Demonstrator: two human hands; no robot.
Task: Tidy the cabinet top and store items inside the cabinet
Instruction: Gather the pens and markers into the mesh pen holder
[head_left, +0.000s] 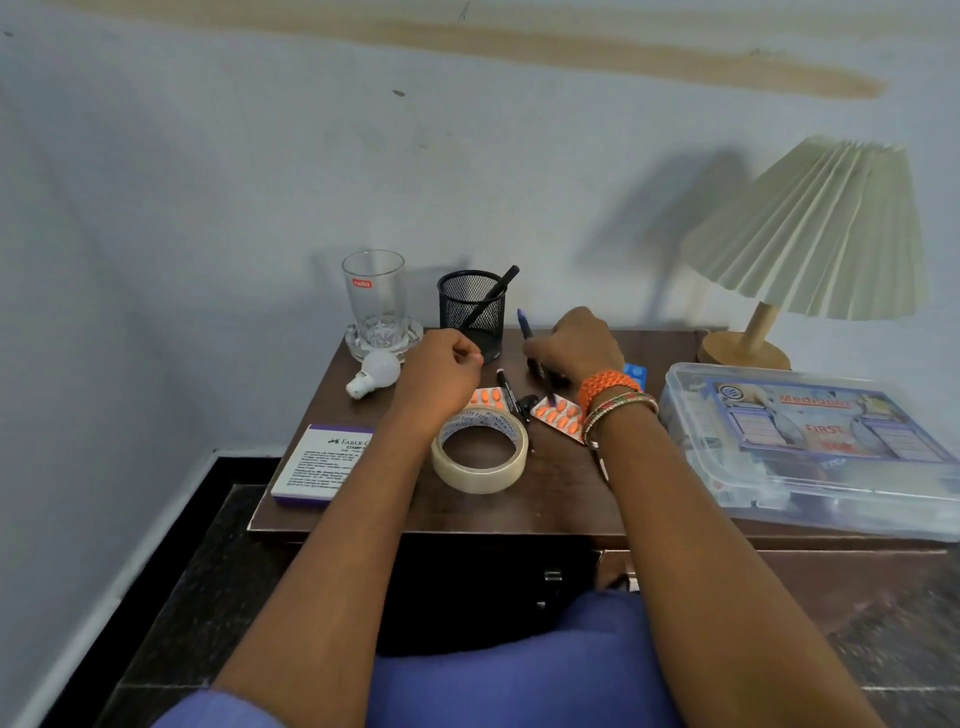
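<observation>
On the brown cabinet top (519, 499) my right hand (582, 343) grips a blue-capped pen (525, 326) that tilts up beside the black mesh pen holder (471, 306), which holds one black pen. My left hand (441, 371) hovers with fingers curled and nothing in it, just left of the holder. Below the hands lie a black marker (506, 389), two orange pill strips (558, 415), and a roll of clear tape (480, 452).
A glass (374, 291) on a clear coaster and a white bulb (376, 371) sit at the back left. A stamp pad box (322, 462) lies front left. A clear first aid box (810, 447) and a pleated lamp (810, 234) fill the right side. A cabinet door below stands open.
</observation>
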